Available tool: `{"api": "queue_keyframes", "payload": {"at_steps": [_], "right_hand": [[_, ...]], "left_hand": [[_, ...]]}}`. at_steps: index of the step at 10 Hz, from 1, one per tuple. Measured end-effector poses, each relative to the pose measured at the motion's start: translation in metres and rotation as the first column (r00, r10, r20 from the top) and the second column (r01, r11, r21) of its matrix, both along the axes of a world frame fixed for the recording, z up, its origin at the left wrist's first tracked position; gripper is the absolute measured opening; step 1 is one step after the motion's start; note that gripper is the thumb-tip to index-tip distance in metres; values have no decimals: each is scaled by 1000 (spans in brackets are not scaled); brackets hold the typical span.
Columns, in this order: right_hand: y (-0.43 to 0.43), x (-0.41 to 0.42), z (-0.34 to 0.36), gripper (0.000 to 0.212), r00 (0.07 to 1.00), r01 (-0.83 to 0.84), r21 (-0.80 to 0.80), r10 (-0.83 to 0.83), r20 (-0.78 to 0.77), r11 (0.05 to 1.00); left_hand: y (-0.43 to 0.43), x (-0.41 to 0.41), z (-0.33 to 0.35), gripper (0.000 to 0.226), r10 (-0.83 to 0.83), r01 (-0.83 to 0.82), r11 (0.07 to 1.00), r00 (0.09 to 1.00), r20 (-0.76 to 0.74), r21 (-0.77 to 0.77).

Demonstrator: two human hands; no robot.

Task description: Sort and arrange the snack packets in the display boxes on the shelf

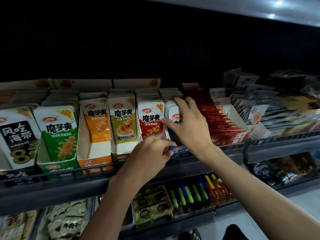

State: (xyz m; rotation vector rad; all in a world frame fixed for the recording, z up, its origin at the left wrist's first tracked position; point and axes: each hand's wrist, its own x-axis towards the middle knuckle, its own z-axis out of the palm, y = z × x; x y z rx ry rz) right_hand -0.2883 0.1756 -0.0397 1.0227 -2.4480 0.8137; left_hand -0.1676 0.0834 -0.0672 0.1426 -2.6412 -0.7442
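Right hand [188,125]: fingers spread apart, laid over blue snack packets [173,116] stacked in blue display box [180,149], mid-shelf. Left hand [152,151], at 7 o'clock of right hand: fingers curled at box front corner; grip cannot be told. Red packets [150,118] seen at 9 o'clock of blue.

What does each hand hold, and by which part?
Left hand pinches the red display box by its front corner; right hand rests on the blue packets, holding nothing.

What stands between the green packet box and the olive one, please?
In the head view, the orange display box, holding orange packets toward its back.
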Motion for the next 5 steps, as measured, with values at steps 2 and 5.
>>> {"api": "queue_keyframes", "payload": {"at_steps": [2, 5], "right_hand": [[21, 0, 6, 58, 988, -94, -236, 121, 101, 967], [50, 27, 29, 21, 982, -133, 1, 132, 136, 991]], "left_hand": [[-2, 7, 8, 24, 54, -53, 997, 998, -11, 53], [-11, 49, 49, 32, 169, -177, 983, 977, 129, 56]]}}
